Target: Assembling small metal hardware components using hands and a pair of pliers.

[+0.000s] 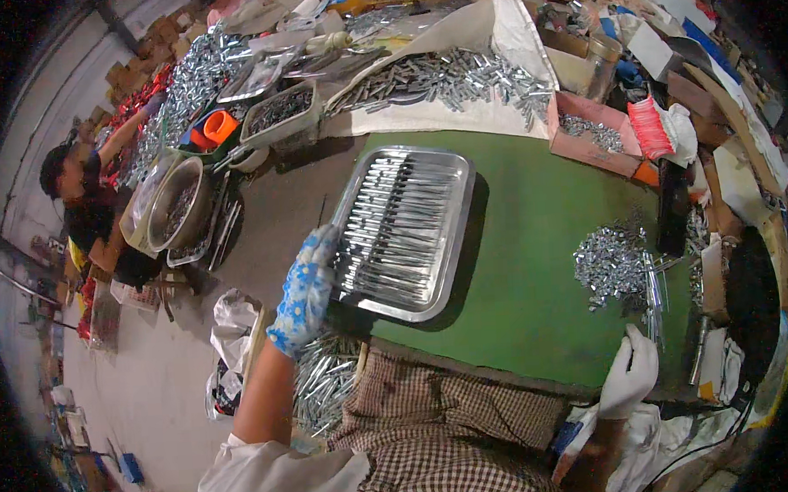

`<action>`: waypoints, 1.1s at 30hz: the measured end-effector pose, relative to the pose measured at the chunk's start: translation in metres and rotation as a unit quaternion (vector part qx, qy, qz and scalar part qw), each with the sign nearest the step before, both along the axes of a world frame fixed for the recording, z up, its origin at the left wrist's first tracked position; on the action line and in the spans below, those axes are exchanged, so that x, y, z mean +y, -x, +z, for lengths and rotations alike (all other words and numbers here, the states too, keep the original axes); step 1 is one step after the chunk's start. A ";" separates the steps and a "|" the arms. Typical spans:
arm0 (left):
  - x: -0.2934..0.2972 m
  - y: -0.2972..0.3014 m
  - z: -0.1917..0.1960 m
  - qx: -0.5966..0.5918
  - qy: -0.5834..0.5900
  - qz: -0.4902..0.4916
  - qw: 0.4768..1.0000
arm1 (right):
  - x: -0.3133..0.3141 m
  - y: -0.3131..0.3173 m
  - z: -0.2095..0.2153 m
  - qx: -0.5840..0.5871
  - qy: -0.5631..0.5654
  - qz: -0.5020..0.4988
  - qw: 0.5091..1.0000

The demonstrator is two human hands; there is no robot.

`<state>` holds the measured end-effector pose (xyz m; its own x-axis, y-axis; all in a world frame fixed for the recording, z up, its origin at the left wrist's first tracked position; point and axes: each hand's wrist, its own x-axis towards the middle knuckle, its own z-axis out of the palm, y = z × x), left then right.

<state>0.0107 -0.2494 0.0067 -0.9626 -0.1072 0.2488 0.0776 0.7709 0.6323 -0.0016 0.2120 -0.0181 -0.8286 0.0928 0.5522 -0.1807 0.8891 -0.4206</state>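
A shiny rectangular metal tray (457, 234) rests at the left side of the green tabletop. Inside it lie rows of slim metal rods (392, 233), packed side by side. My left hand (306, 281), in a blue flowered glove, is closed on the tray's left edge, its fingertips partly hidden. My right hand (628, 372), in a white glove, is at the table's front right edge, its fingers loosely extended and nothing visible in them. Just beyond it are several thin metal rods (654, 296) beside a heap of small shiny metal parts (607, 263).
Metal pieces cover a white cloth (509, 56) at the back. A pink box (596, 136) of small parts stands at the back right. Tubs (177, 203) of parts stand at left, with a person (93, 198) beyond. Long metal pieces (325, 385) lie below the table edge.
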 end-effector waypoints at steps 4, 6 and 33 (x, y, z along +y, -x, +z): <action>-0.003 -0.003 0.000 0.038 -0.089 -0.006 0.995 | 0.000 -0.002 0.001 -0.003 -0.005 -0.005 1.000; -0.001 -0.001 0.002 0.042 0.047 -0.017 0.998 | 0.000 -0.002 0.000 -0.008 -0.012 -0.017 1.000; 0.071 0.219 0.058 0.051 0.217 -0.225 0.949 | -0.005 0.001 0.001 0.000 -0.030 -0.028 0.999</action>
<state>-0.2079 -0.1779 0.0644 -0.8554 0.4420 0.2698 0.5035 0.8318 0.2337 -0.0023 0.2067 -0.0175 -0.8229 0.1053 0.5583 -0.1300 0.9217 -0.3655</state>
